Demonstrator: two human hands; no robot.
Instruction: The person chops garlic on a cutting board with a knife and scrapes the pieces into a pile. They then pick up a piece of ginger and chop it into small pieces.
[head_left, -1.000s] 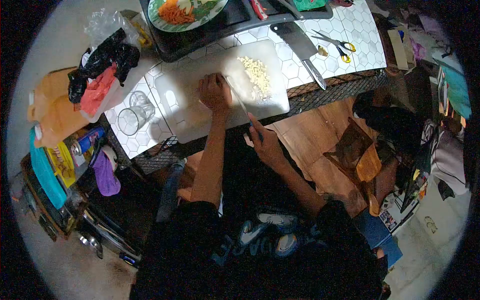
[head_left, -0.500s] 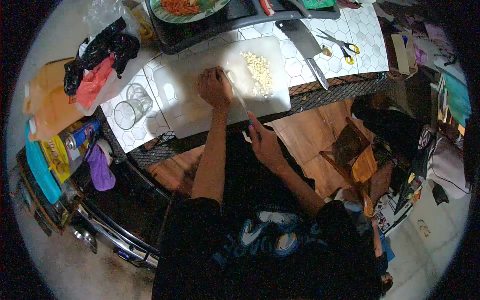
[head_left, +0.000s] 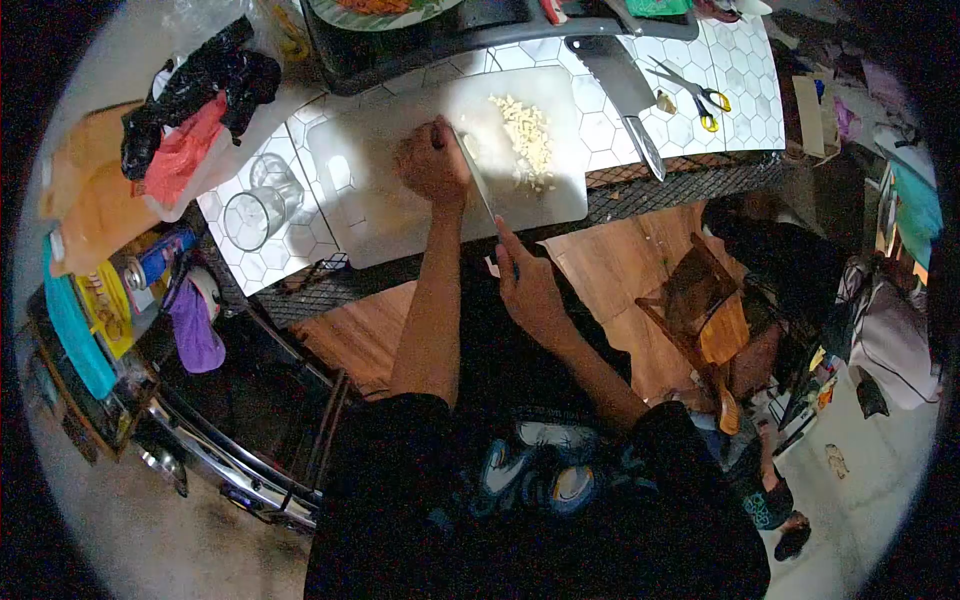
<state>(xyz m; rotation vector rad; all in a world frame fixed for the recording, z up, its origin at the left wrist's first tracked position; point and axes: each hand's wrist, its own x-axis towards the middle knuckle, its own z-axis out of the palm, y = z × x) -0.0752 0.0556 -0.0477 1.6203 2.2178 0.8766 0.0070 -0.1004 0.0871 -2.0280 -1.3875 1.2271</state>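
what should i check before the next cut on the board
1. Knife held by the right hand at its handle: ok.
2. Left hand on the board beside the blade: ok, but whether its fingers clear the edge: cannot tell.
3. What is under the left hand: cannot tell, hidden.
4. Chopped pile sits right of the blade, out of its line: ok.
5. Cleaver lies apart from the board, blade pointing away from the person, handle near the table edge: ok.
6. Glass stands left of the board, apart from both hands: ok.
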